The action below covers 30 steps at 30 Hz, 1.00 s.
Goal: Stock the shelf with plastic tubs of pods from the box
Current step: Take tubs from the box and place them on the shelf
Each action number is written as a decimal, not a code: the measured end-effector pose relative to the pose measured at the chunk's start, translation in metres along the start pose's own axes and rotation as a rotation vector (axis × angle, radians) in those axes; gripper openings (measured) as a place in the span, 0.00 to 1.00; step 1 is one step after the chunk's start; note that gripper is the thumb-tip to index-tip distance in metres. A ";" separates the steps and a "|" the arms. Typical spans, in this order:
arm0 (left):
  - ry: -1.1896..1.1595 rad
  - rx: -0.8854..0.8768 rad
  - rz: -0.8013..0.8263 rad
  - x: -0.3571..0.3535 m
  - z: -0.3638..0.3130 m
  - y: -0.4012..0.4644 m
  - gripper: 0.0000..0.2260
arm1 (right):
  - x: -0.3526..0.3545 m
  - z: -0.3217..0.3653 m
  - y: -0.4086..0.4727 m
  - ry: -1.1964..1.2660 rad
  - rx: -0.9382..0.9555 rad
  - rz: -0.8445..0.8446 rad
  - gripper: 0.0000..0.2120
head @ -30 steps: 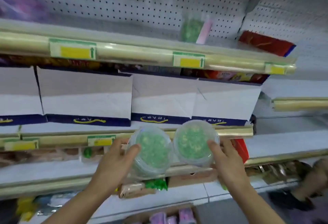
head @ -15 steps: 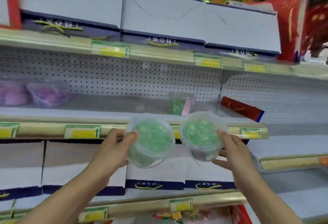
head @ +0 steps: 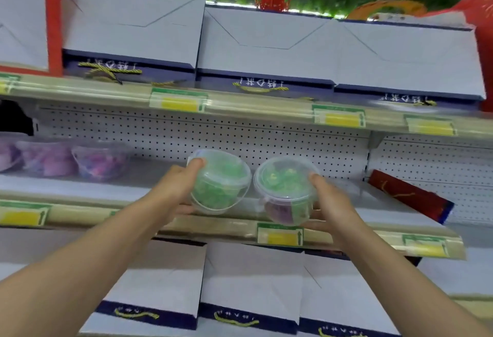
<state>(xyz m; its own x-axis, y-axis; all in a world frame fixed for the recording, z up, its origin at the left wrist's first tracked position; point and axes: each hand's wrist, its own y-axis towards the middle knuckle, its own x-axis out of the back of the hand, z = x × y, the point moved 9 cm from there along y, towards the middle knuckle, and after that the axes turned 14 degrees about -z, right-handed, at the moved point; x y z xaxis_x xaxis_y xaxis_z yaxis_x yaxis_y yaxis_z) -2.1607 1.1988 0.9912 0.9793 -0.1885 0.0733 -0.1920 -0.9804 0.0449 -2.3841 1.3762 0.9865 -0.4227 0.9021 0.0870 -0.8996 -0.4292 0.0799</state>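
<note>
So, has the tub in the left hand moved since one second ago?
Yes. The left hand has carried its tub upward, from the lower shelf edge to the pegboard shelf above.

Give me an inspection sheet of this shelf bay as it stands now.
Surface: middle shelf, pegboard back, bare at centre.
Job's things: left tub and right tub, clear with green pods, tilted, held above the shelf's front edge.
Clutter: purple tubs at shelf's left; red packet at right.
Grips: left hand holds left tub; right hand holds right tub.
Cables: nothing seen.
Surroundings: white gift boxes on shelves above and below; yellow price tags.
</note>
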 end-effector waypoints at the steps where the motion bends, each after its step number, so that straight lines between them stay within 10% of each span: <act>1: -0.002 0.016 0.002 -0.001 0.000 0.010 0.20 | -0.007 0.000 0.004 -0.020 0.004 0.010 0.14; 17: 0.366 -0.080 0.019 0.027 0.023 0.112 0.41 | -0.096 -0.001 0.037 -0.244 -0.083 -0.095 0.32; 26: 0.567 -0.441 -0.031 0.026 0.007 0.090 0.37 | -0.116 0.029 -0.018 -0.938 0.720 -0.224 0.32; 30: 0.626 -0.528 -0.080 0.015 0.003 0.090 0.27 | -0.119 0.030 -0.004 -1.030 0.800 -0.346 0.23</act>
<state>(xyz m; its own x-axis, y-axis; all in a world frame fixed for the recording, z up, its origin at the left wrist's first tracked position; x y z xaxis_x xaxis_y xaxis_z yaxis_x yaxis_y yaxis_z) -2.1631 1.1076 0.9936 0.8045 0.1014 0.5852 -0.2802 -0.8039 0.5246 -2.3266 1.2693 1.0054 0.4025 0.6766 0.6166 -0.4828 -0.4154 0.7710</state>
